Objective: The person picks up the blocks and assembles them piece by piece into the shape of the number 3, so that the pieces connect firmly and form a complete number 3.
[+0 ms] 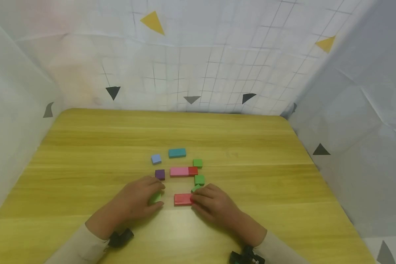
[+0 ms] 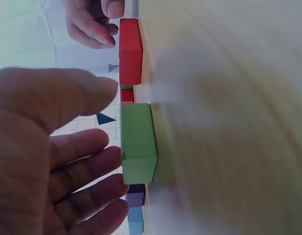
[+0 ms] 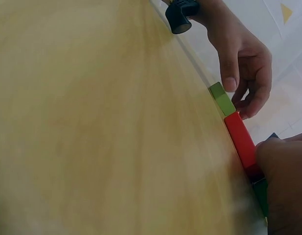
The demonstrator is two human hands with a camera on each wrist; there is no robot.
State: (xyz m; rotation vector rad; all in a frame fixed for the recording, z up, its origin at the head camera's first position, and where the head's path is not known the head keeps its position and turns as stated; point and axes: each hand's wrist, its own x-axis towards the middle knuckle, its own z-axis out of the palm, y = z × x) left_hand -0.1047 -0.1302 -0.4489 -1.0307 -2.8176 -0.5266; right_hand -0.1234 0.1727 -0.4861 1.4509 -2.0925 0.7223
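My left hand is at a light green block on the table. Its thumb and loosely bent fingers are spread about the block, and in the left wrist view a gap shows between thumb and block. To the right lies a long red block. The fingertips of my right hand are at its right end and partly hide it; I cannot tell whether they pinch it. A tilted green block peeks out beside the right fingers, and a purple block sits just beyond the left fingers.
Farther back, a pink block meets a small red block. Two green blocks lie before and behind that red one. A light blue block and a teal block are farthest. White sheets surround the wooden table.
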